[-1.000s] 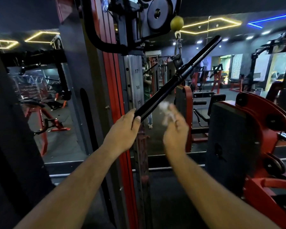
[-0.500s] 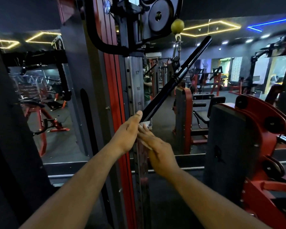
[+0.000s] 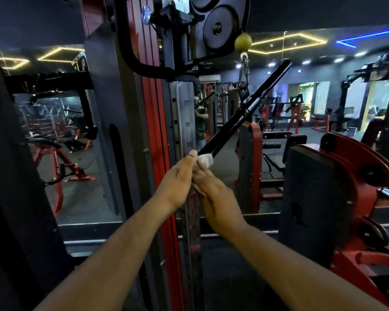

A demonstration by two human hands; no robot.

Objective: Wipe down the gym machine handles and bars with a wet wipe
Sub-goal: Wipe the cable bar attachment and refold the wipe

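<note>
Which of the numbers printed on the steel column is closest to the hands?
The number 15, lowest of the three readable ones on the steel column. It sits just above the left hand; 16 and 17 are higher.

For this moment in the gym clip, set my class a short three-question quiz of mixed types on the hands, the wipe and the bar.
1. True or false: the black bar hangs level.
2. Which hand presses the white wet wipe to the bar's lower end? A) left hand B) right hand
3. Fill in: the bar hangs by a clip under a yellow ____.

Key
1. False: it slants, its lower end at the hands and its far end up to the right.
2. B; the left hand grips the bar's end beside it.
3. ball
</note>
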